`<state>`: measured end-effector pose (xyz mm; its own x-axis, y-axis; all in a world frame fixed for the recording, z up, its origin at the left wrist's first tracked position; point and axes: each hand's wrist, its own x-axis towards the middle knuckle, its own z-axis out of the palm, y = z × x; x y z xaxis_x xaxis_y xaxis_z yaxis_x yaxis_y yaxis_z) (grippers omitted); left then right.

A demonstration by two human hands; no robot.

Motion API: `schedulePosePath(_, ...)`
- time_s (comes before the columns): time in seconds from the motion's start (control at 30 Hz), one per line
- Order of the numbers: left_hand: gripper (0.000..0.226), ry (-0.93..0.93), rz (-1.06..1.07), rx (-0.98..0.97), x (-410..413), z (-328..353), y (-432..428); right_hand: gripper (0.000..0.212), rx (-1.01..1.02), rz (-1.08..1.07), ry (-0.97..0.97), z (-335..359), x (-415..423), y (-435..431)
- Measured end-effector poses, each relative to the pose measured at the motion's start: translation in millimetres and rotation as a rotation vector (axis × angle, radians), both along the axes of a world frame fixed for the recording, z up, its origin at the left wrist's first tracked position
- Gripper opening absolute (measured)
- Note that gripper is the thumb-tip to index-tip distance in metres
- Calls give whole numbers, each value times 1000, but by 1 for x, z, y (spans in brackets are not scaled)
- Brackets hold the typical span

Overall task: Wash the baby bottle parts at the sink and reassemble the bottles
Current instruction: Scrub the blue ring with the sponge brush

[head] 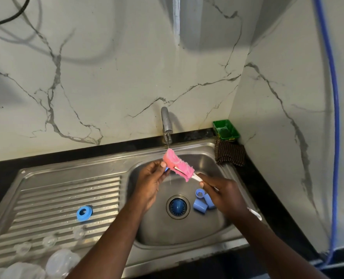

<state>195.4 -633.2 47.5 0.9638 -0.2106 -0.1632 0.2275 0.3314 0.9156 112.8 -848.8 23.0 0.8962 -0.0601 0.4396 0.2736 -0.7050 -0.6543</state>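
Observation:
Over the steel sink basin (207,164), my right hand (225,195) grips the white handle of a pink sponge bottle brush (177,165). The brush head sits under the running tap (166,122). My left hand (151,182) pinches a small blue bottle part (166,169), mostly hidden by my fingers, against the sponge. Three blue caps and rings (202,202) lie in the basin right of the drain (178,206). A blue ring (84,213) rests on the ribbed drainboard (66,194). Clear teats (50,240) and clear bottles (62,260) lie at the drainboard's near left.
A green soap tray (225,130) stands on the black counter behind the sink's right corner, with a brown checked cloth (230,153) just in front of it. A blue hose (335,117) runs down the right wall. Marble walls close in behind and to the right.

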Motion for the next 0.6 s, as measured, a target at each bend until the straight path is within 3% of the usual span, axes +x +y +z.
schedulePosePath(0.17, 9, -61, 72, 144, 1, -5, 5, 27, 0, -68, 4, -2, 2, -3)
schedulePosePath(0.27, 10, -62, 38, 112, 3, -7, 7, 32, -37, 0, -2, -5, -1, -6)
schedulePosePath(0.37, 11, -56, 31, 80, 1, -10, 5, 29, -9, -117, 21, -8, 2, -8)
schedulePosePath(0.6, 21, -15, -32, 11, -2, -9, 1, 35, -53, 4, -28, -2, -2, -5)
